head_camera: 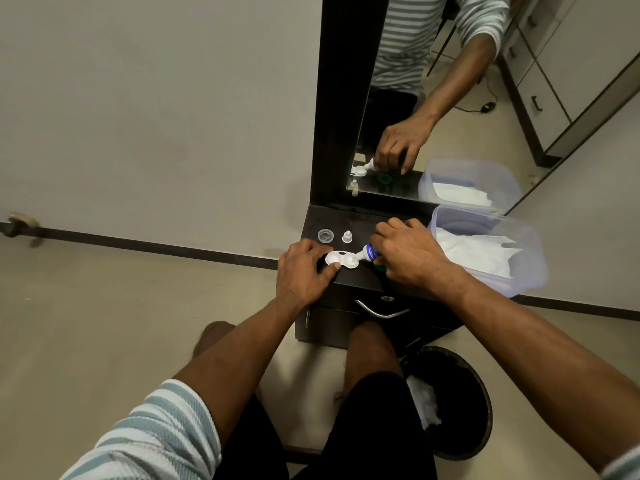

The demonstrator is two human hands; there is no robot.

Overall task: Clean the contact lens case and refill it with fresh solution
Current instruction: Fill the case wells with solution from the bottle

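Sleeve (152,434) nearest — bin (450,403), cap (347,236) flank lens case (341,260)

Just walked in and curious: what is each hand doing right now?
Left hand: open, fingers resting on the lens case, steadying it.
Right hand: closed around the solution bottle, its tip at the case.

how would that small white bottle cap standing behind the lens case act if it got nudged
The cap looks like thin plastic, so probably very light and easily knocked. It stands upright on a narrow base, so it may tip. Its round shape suggests it could then roll along the smooth dark counter.
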